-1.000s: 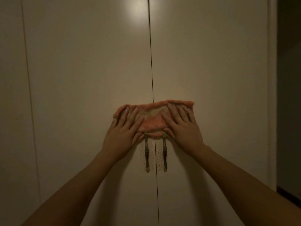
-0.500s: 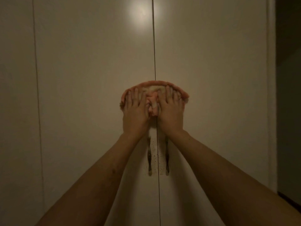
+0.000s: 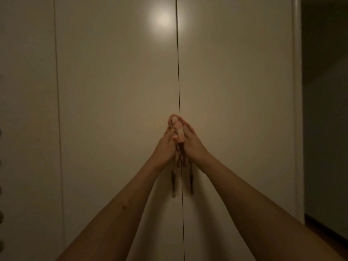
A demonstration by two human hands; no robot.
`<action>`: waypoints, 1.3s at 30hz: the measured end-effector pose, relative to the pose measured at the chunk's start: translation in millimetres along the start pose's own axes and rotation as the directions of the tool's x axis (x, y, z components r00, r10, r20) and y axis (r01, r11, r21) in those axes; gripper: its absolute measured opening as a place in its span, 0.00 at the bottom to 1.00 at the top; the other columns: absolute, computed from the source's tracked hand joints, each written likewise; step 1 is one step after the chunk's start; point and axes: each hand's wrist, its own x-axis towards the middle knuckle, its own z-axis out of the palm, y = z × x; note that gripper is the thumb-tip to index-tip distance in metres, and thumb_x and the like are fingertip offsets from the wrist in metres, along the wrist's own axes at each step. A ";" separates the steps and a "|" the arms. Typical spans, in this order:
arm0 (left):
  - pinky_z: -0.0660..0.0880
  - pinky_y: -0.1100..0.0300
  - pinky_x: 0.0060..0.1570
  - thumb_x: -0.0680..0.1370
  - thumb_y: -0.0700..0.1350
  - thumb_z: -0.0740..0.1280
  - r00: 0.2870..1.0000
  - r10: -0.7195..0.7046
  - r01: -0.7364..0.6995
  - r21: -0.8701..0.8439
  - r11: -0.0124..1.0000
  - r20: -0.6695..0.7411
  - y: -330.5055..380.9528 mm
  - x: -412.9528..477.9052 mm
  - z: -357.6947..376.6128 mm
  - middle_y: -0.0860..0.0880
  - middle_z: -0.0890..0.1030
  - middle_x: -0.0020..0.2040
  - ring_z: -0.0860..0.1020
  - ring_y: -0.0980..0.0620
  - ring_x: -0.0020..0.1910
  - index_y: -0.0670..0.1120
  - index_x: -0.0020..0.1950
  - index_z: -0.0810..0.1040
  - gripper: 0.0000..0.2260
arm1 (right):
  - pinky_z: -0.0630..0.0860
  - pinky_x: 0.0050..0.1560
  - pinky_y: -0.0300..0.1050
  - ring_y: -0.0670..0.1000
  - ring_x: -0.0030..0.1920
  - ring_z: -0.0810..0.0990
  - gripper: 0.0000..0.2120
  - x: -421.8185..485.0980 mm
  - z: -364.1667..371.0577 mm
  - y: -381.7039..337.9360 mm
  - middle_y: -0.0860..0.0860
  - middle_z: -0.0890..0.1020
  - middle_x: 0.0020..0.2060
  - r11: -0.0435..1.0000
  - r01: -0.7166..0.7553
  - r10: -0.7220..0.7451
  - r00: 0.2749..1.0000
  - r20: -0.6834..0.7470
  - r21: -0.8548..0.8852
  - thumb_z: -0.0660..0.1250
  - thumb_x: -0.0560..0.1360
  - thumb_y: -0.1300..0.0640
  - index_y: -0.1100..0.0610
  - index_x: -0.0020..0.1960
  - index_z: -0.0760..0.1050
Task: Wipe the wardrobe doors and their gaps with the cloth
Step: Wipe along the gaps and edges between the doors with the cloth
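Two tall pale wardrobe doors face me, the left door (image 3: pixel 116 91) and the right door (image 3: pixel 235 91), split by a dark vertical gap (image 3: pixel 178 72). A pink-orange cloth (image 3: pixel 178 131) is bunched into a narrow fold right on that gap, pressed between my two palms. My left hand (image 3: pixel 165 146) holds its left side and my right hand (image 3: pixel 192 142) its right side, fingertips meeting at the top. A loose end of the cloth hangs below the hands. Two slim dark handles (image 3: pixel 173 183) (image 3: pixel 191 183) hang just beneath, partly hidden by my wrists.
Another gap (image 3: pixel 57 91) runs down the far left between panels. The wardrobe's right edge (image 3: pixel 297 110) meets a dark wall, with a strip of floor (image 3: pixel 327 230) at the lower right. A bright light reflection (image 3: pixel 162 21) sits high on the left door.
The hands have drawn together from a flat spread on the doors, gathering the wide cloth into a narrow bunch on the middle gap.
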 end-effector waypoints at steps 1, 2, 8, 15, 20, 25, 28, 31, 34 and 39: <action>0.72 0.53 0.64 0.82 0.55 0.53 0.996 -0.091 0.093 -0.090 0.992 0.025 6.8 -3.1 0.4 0.43 0.76 0.66 0.75 0.48 0.63 0.50 0.70 0.70 0.20 | 0.70 0.69 0.47 0.48 0.66 0.75 0.20 -5.2 -1.9 -6.4 0.50 0.74 0.68 0.994 -0.079 0.076 0.996 0.038 0.077 0.60 0.82 0.48 0.46 0.73 0.68; 0.75 0.50 0.61 0.81 0.58 0.54 0.984 -0.171 0.175 -0.144 0.974 0.039 10.6 -5.0 1.9 0.39 0.78 0.62 0.78 0.44 0.60 0.51 0.68 0.72 0.21 | 0.73 0.67 0.49 0.49 0.62 0.78 0.18 -10.7 -3.6 -9.4 0.50 0.77 0.65 0.981 -0.158 0.150 0.985 0.081 0.109 0.60 0.81 0.46 0.46 0.71 0.71; 0.79 0.58 0.45 0.80 0.50 0.61 0.972 -0.229 0.237 -0.278 0.931 0.062 19.4 -40.9 0.7 0.40 0.84 0.50 0.83 0.47 0.47 0.46 0.53 0.82 0.12 | 0.81 0.51 0.47 0.53 0.53 0.84 0.12 -53.0 -21.3 -15.3 0.55 0.84 0.54 0.905 -0.300 0.236 0.944 0.230 0.303 0.66 0.79 0.54 0.53 0.61 0.79; 0.79 0.65 0.42 0.73 0.57 0.71 0.953 -0.299 0.283 -0.215 0.935 -0.043 0.1 -78.4 8.1 0.47 0.84 0.51 0.83 0.55 0.46 0.45 0.55 0.80 0.18 | 0.80 0.56 0.56 0.58 0.53 0.83 0.15 -82.9 -28.5 10.4 0.58 0.84 0.52 0.921 -0.339 0.298 0.931 0.210 0.193 0.70 0.71 0.65 0.58 0.57 0.81; 0.77 0.66 0.33 0.73 0.39 0.70 0.930 -0.335 0.296 -0.231 0.927 -0.153 -4.0 -85.1 15.1 0.44 0.82 0.49 0.81 0.55 0.39 0.40 0.51 0.78 0.07 | 0.76 0.58 0.53 0.53 0.54 0.81 0.11 -93.2 -26.2 8.6 0.59 0.82 0.56 0.837 -0.458 0.383 0.881 0.277 0.298 0.64 0.78 0.60 0.57 0.58 0.82; 0.82 0.50 0.45 0.72 0.44 0.73 0.914 -0.372 0.306 -0.326 0.895 -0.163 -3.4 -79.5 16.6 0.43 0.83 0.48 0.84 0.47 0.45 0.42 0.49 0.80 0.09 | 0.77 0.49 0.55 0.57 0.54 0.83 0.16 -98.4 -23.0 7.7 0.56 0.83 0.54 0.887 -0.373 0.304 0.916 0.263 0.271 0.70 0.76 0.61 0.52 0.63 0.78; 0.80 0.48 0.50 0.74 0.46 0.71 0.923 -0.383 0.345 -0.366 0.864 -0.033 -6.6 -77.9 12.5 0.43 0.84 0.49 0.83 0.45 0.48 0.44 0.51 0.82 0.09 | 0.79 0.47 0.52 0.57 0.49 0.84 0.16 -96.3 -19.6 11.9 0.59 0.83 0.51 0.888 -0.340 0.298 0.938 0.177 0.310 0.69 0.74 0.66 0.55 0.60 0.79; 0.79 0.54 0.48 0.75 0.39 0.66 0.939 -0.339 0.337 -0.340 0.878 0.055 -3.0 -77.6 7.5 0.45 0.85 0.48 0.83 0.49 0.47 0.46 0.51 0.83 0.08 | 0.80 0.41 0.47 0.53 0.44 0.83 0.15 -91.5 -13.5 12.7 0.59 0.83 0.47 0.917 -0.323 0.327 0.945 0.022 0.233 0.66 0.72 0.68 0.56 0.56 0.79; 0.78 0.54 0.49 0.77 0.36 0.61 0.929 -0.358 0.318 -0.291 0.902 -0.095 -1.5 -75.5 1.2 0.47 0.84 0.48 0.81 0.51 0.45 0.47 0.50 0.82 0.11 | 0.77 0.42 0.42 0.49 0.43 0.80 0.11 -78.2 -10.1 11.1 0.50 0.81 0.43 0.965 -0.255 0.244 0.957 -0.155 -0.057 0.68 0.75 0.61 0.55 0.56 0.78; 0.77 0.57 0.39 0.79 0.37 0.57 0.882 -0.360 0.299 -0.229 0.926 -0.304 -13.6 -70.6 -14.1 0.47 0.79 0.48 0.76 0.52 0.38 0.44 0.57 0.77 0.11 | 0.68 0.42 0.32 0.50 0.48 0.75 0.14 -59.1 -3.8 -1.2 0.51 0.72 0.54 0.854 -0.086 -0.014 0.982 -0.188 -0.512 0.62 0.78 0.52 0.48 0.62 0.75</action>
